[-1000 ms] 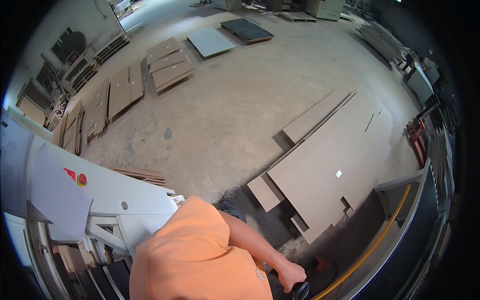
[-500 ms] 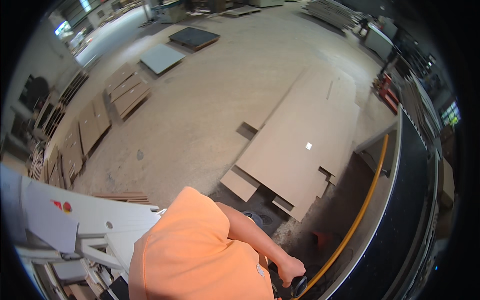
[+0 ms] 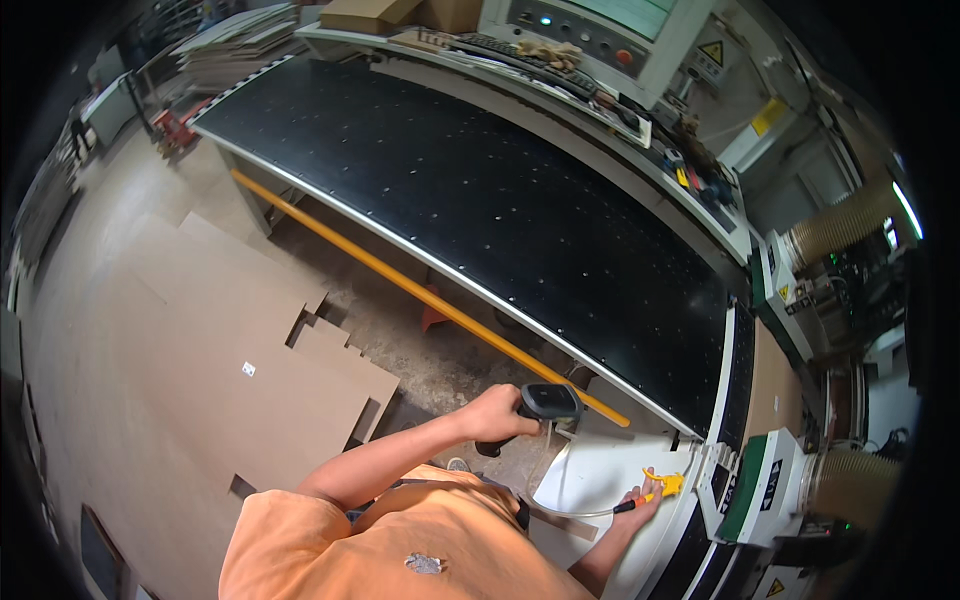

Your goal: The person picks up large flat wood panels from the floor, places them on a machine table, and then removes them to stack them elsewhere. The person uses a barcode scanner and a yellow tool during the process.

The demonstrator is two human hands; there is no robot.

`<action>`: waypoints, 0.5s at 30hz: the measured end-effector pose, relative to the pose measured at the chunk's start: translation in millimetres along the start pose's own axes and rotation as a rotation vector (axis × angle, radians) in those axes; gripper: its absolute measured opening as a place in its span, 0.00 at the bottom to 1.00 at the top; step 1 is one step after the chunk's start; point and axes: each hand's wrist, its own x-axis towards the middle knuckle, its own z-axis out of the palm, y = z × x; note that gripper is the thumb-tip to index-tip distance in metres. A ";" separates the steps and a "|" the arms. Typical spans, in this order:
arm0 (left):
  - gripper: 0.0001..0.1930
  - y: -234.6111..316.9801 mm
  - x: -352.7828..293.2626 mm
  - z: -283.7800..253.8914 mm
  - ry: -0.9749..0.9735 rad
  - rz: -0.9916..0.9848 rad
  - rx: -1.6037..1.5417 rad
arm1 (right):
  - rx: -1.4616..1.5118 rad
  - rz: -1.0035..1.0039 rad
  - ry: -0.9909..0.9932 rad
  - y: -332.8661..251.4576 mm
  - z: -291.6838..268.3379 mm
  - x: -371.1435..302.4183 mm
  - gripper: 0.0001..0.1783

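My left hand (image 3: 492, 413) is closed around the handle of a dark handheld scanner (image 3: 551, 401), held in front of my body beside the machine table. My right hand (image 3: 640, 505), lower right, has its fingers around a yellow air blow gun (image 3: 664, 484). A black and orange fitting (image 3: 634, 502) joins it to a thin pale hose (image 3: 570, 513). Part of the right fingers is hidden behind the blow gun. Just beyond both hands stretches a black perforated machine table (image 3: 480, 210), with a yellow bar (image 3: 430, 298) along its near side.
Brown boards (image 3: 200, 340) lie on the floor at left, with a small white label (image 3: 248, 369). White machine housings with ribbed hoses (image 3: 850, 225) stand at right. A control panel (image 3: 590, 45), a keyboard (image 3: 510, 62) and tools line the far side. A red pallet jack (image 3: 177, 135) is at far left.
My view has swung right from the open floor to the machine table. The scanner stays in my left hand; my right hand and the yellow blow gun now show.
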 end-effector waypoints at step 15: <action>0.15 -39.5 37.1 -109.9 0.632 -0.168 -0.532 | -0.593 0.447 -1.023 3.6 164.9 -130.5 0.34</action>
